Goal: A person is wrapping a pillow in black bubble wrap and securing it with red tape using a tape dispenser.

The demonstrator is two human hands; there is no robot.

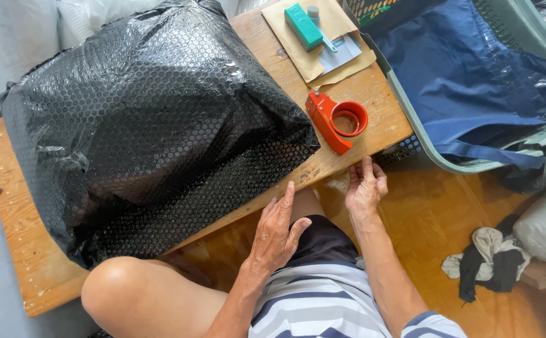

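Plainly the bubble-wrapped parcel (154, 125) filling the low table (29, 275) looks bulky, soft-skinned and slippery, best gripped under its near edge, where the left hand (277, 235) and right hand (365, 186) hover open, holding nothing.

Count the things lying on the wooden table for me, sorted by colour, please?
Black: 1, the bubble-wrapped bundle
Red: 1, the tape dispenser
Teal: 1, the small box-shaped tool
Brown: 1, the paper envelope
Grey: 1, the small flat sheet
Total: 5
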